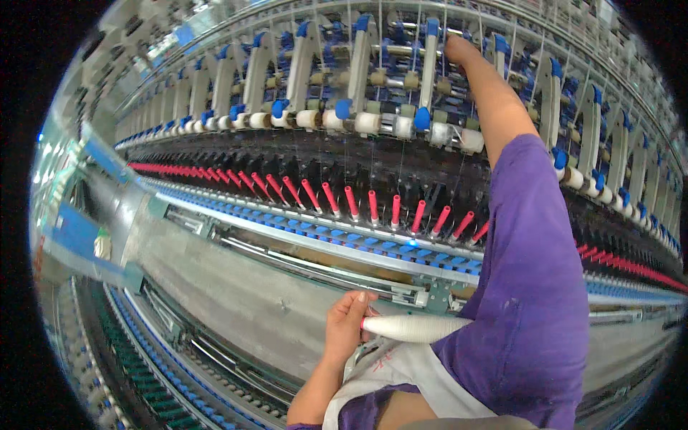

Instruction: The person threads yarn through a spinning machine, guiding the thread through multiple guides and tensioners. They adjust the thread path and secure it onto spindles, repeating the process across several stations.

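Grey aisle [244, 279] separates machine edges [322, 229]; left fingers [352, 304] hold white bobbin [412, 329].

Bright light fills the view, which bends toward its black rim.

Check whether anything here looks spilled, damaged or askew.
Nothing stands out: red tubes stand in a row, the left hand holds a white yarn bobbin by one end, and the right hand is at the machine. Small faults may not show.

White yarn bobbin [416, 328], lying sideways
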`<action>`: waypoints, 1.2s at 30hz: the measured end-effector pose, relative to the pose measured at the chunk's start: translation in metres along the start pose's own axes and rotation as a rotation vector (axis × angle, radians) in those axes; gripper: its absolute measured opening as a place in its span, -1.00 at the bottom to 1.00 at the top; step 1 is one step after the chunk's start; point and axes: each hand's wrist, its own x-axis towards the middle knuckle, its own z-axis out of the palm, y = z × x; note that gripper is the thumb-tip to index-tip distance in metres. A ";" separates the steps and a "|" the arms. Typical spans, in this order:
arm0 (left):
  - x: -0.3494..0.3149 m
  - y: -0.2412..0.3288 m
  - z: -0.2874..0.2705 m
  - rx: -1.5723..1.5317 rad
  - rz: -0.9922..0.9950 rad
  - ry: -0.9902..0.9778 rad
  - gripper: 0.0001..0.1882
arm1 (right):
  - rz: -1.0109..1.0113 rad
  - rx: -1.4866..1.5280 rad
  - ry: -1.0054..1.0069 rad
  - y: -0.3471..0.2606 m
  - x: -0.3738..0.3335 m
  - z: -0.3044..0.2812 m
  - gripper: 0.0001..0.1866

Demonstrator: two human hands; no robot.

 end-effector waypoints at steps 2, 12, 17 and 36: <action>0.018 0.012 -0.024 0.024 -0.035 -0.040 -0.72 | -0.105 -0.247 0.027 0.009 0.025 0.018 -0.69; 0.105 0.077 -0.093 0.254 -0.214 -0.497 -0.70 | 0.040 0.052 0.586 -0.056 -0.158 -0.043 -0.60; 0.133 0.080 -0.057 0.359 -0.221 -0.651 -0.69 | 0.178 -0.035 0.119 -0.073 -0.300 0.003 -0.72; 0.143 0.059 0.015 0.342 -0.208 -1.018 -0.70 | -0.225 0.167 0.403 -0.027 -0.379 0.064 -0.86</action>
